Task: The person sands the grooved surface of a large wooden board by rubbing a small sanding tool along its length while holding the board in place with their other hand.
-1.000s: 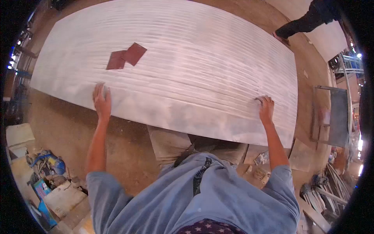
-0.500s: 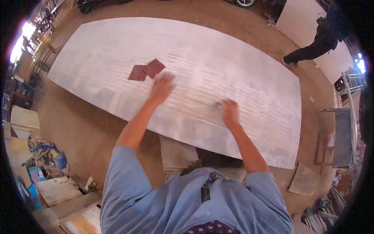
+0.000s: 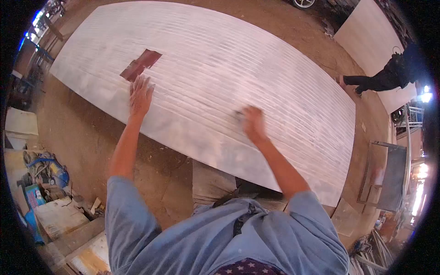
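A large pale panel (image 3: 197, 87) with many parallel grooves lies in front of me. My left hand (image 3: 140, 95) rests on its near left part, fingers spread and holding nothing, fingertips by two overlapping dark red sheets (image 3: 141, 64). Further right, my right hand (image 3: 254, 123) is blurred by motion over the grooves. Its fingers are closed round a small dark object (image 3: 239, 116), which is too blurred to identify.
At the right a person in dark clothes (image 3: 382, 81) stands beside a pale board (image 3: 366, 34). A metal frame (image 3: 389, 176) stands at the lower right. Boards (image 3: 62, 217) and a blue tool (image 3: 58, 173) lie at the lower left.
My right hand has moved left across the panel. My left hand first moved right, then back left beside the red sheets. The camera view has shifted, and the other person appears further right.
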A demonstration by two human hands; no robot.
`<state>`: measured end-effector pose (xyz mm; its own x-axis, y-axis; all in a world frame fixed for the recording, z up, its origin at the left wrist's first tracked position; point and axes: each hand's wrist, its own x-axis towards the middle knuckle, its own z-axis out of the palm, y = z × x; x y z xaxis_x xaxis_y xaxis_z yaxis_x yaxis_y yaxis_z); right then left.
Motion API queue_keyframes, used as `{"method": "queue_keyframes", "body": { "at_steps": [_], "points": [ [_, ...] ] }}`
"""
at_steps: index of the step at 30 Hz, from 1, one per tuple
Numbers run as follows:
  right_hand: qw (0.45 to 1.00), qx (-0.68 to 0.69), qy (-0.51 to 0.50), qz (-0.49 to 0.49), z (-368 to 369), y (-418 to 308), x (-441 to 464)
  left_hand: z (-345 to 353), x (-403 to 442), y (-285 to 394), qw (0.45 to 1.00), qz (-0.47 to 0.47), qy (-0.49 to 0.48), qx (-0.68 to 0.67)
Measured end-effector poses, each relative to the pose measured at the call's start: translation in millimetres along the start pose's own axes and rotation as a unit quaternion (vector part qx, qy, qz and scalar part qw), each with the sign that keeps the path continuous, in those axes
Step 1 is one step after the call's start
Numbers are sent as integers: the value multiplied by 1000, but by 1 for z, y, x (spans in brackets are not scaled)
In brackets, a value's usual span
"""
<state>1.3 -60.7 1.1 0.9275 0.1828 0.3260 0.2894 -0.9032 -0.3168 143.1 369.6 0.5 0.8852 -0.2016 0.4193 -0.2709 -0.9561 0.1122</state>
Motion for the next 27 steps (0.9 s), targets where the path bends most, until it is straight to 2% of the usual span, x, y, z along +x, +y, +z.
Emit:
{"method": "queue_keyframes", "body": {
  "at_steps": [2,4,6,8,9,10,11,13,14,15,17,19,20,21,23,24,25,27],
  "points": [
    [1000,18,5,-20,37,-46,60,1,2,-3,1000,-13,23,-9],
    [999,38,12,-34,26,-66,74,1,1,-5,999,-33,30,20],
    [997,-24,-60,-33,8,-61,73,4,0,-11,997,-53,45,41],
    [996,-45,-76,18,-15,-10,24,11,-13,-50,989,-82,72,99],
    [995,-88,-39,-2,-34,20,-16,16,-25,-74,977,-119,24,176],
    [998,-56,-19,-1,-48,62,-59,0,-32,-78,969,-201,-36,139],
    [994,-105,-13,22,-72,82,-94,7,-40,-97,969,-202,-44,136],
    [985,-129,-60,97,-115,105,-136,21,-67,-147,970,-189,10,155],
    [961,-95,-170,196,-137,91,-124,13,-60,-132,961,-252,-7,118],
    [962,-96,-174,190,-121,92,-116,15,-55,-131,959,-259,-9,119],
    [992,-95,-71,52,-74,92,-100,24,-47,-136,939,-342,26,21],
    [998,-14,-56,40,-9,47,-38,38,-53,-147,941,-332,53,26],
    [998,6,-68,-12,1,-2,14,49,-58,-156,950,-306,53,30],
    [996,23,-87,-26,29,-31,57,41,-55,-149,950,-305,51,32],
    [996,52,-33,-61,67,-95,127,25,-49,-133,951,-302,49,38],
    [996,43,-31,-71,82,-118,156,4,-40,-111,939,-341,50,10],
    [996,33,-32,-80,87,-130,168,-9,-39,-97,924,-380,49,-18],
    [995,16,-22,-92,80,-119,156,-9,-38,-97,922,-385,49,-12]
  ]
}}
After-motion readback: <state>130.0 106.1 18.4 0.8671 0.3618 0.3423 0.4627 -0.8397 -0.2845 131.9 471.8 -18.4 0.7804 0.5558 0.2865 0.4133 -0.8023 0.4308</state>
